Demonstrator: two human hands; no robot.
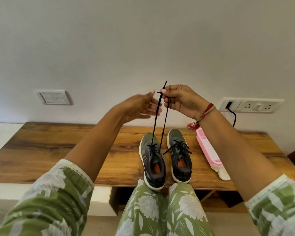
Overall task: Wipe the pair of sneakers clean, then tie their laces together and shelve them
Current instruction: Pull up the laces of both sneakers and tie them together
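Head view: the only camera, looking down past both forearms at a wooden bench top (58,150) against a pale wall.
Pair: left-side sneaker (152,166) and right-side sneaker (180,157) stand side by side on the wood, toes to the wall, just apart; the left-side one's heel overhangs the front edge.
Laces (156,120): two dark strands rise taut from the shoes to the raised hands. One clearly comes off the left-side sneaker; the other's origin is hard to tell.
Right hand (179,99): thumb and curled fingers pinch both strands near their tips, short ends poking out above.
Left hand (140,106): fingers spread and loose, holding nothing, just beside the strands (motion-blurred).
Step, as I judge it: the tying stage; no knot shows yet.
Handling: thin, limp cord that likely slides through a light pinch, so grip close to the tips and keep tension. The shoes look light enough that a hard pull could tip or drag them, the overhanging one above all.
Nearby: a pink plastic item (206,147) lies beside the right-side sneaker.
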